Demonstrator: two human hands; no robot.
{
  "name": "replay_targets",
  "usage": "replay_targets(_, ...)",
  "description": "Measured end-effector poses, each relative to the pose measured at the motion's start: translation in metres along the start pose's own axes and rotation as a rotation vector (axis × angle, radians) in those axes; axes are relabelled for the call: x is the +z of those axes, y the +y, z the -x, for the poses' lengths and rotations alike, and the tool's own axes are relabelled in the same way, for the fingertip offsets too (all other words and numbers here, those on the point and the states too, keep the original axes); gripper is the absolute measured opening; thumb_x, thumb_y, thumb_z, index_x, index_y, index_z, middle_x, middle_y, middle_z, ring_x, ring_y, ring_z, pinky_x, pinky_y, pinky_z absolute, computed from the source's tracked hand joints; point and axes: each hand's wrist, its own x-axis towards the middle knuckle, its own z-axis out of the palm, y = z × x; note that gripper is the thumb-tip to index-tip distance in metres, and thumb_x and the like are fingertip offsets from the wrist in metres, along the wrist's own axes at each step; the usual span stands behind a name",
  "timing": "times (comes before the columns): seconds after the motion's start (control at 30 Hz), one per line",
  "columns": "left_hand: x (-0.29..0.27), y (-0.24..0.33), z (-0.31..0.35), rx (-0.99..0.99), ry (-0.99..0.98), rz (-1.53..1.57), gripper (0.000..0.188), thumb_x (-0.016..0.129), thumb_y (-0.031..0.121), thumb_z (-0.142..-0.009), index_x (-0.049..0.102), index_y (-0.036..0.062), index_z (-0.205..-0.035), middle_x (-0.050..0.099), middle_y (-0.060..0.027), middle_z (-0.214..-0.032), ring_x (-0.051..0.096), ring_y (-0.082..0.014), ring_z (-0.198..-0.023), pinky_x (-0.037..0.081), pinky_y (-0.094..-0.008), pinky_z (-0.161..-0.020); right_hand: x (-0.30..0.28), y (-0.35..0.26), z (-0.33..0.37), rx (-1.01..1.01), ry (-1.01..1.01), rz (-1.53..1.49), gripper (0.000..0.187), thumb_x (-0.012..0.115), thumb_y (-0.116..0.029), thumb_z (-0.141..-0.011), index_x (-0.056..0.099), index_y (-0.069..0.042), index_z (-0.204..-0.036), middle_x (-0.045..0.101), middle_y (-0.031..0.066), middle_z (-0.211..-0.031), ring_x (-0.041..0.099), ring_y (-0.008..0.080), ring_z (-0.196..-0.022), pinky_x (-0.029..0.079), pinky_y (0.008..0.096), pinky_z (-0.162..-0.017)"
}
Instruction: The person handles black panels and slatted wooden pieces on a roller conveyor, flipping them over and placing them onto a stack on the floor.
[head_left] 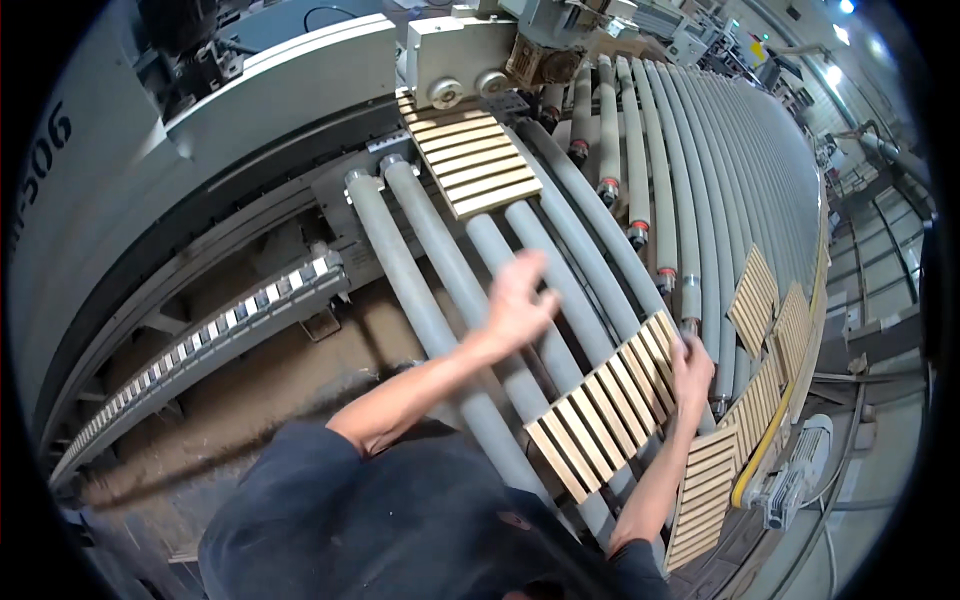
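Observation:
My right hand [692,370] grips the far right corner of a slatted wooden panel [605,405], its fingers partly hidden at the edge. Pale strips with dark gaps run across this panel, which lies over grey rollers. My left hand [522,302], slightly blurred, hangs above the rollers with thumb and fingers apart and nothing visible in it. Farther off, a second slatted panel [478,160] lies on the rollers, its far end by the machine's small guide wheels [446,93].
Long grey rollers [400,270] fill the middle and far right. Several more slatted panels [705,490] lie along the right edge, near a yellow guard [768,440] and a motor [800,470]. A large grey machine [100,200] with a chain track [210,365] stands left.

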Motion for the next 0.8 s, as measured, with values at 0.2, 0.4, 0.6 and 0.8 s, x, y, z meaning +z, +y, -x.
replay_targets(0.2,-0.080,-0.125,-0.129,-0.294,0.429,-0.199,0.071,0.077,0.017,-0.084,0.055,-0.0064,-0.147,0.051,-0.0294,-0.155,0.056,-0.0390,-0.138,0.043,-0.0446,-0.119,0.155,-0.163,-0.181,-0.408,-0.204,-0.272,0.057,0.071,-0.043,-0.104,0.069,0.002,-0.139,0.077,0.0221,-0.125,0.075,0.0278,-0.116,0.055,0.0370,-0.102)
replay_targets(0.4,-0.088,-0.185,-0.197,-0.522,0.389,0.121,0.046,0.077,0.008,-0.077,0.070,-0.0070,-0.121,0.079,-0.0188,-0.114,0.076,-0.0281,-0.102,0.059,-0.0394,-0.094,0.256,-0.290,-0.238,-0.424,-0.319,-0.202,0.056,0.068,-0.045,-0.100,0.071,0.004,-0.127,0.076,0.0301,-0.112,0.073,0.0436,-0.111,0.056,0.0482,-0.098)
replay_targets(0.6,-0.094,-0.144,-0.175,-0.656,0.108,0.444,0.040,0.079,0.001,-0.083,0.070,-0.0113,-0.120,0.079,-0.0196,-0.110,0.077,-0.0254,-0.096,0.062,-0.0373,-0.087,0.263,-0.214,-0.203,-0.186,-0.501,-0.316,0.053,0.079,-0.038,-0.092,0.075,0.010,-0.114,0.078,0.0212,-0.094,0.074,0.0289,-0.087,0.057,0.0421,-0.084)
replay_targets(0.8,-0.168,-0.071,-0.083,-0.775,-0.128,0.823,0.043,0.081,0.005,-0.089,0.068,-0.0130,-0.126,0.078,-0.0214,-0.118,0.078,-0.0242,-0.100,0.064,-0.0381,-0.091,0.164,-0.210,-0.057,-0.003,-0.824,-0.832,0.049,0.081,-0.016,-0.096,0.063,0.008,-0.134,0.076,0.0133,-0.119,0.071,0.0165,-0.107,0.055,0.0312,-0.098)
